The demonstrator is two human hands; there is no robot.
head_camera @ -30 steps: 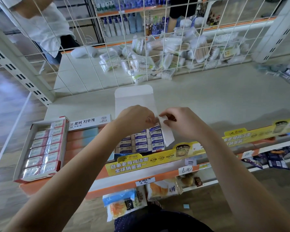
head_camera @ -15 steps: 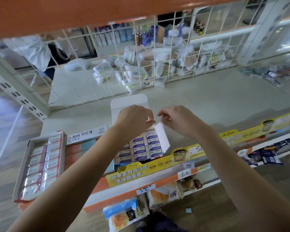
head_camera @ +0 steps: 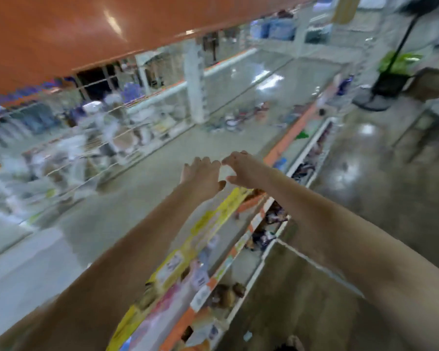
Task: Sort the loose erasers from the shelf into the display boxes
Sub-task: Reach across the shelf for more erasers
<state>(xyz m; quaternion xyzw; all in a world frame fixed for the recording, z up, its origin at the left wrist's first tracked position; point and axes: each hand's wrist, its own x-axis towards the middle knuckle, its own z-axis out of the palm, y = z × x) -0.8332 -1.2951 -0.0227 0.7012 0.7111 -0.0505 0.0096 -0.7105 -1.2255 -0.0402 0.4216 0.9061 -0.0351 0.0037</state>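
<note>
Shop shelving fills the blurred head view: a pale, smooth shelf (head_camera: pixel 117 219) under an orange shelf edge (head_camera: pixel 86 34), with a wire grid (head_camera: pixel 69 160) behind. Both arms reach out over it together. The left hand (head_camera: pixel 200 176) and right hand (head_camera: pixel 241 171) nearly touch, fingers loosely spread, probably heading for more stock. Whether they pinch anything, I cannot tell. No erasers or display boxes show here.

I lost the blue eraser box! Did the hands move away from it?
Cannot tell. The camera swung and blurred; the box is out of view. Both hands, left and right, hover together above the shelf near its yellow strip.
</note>
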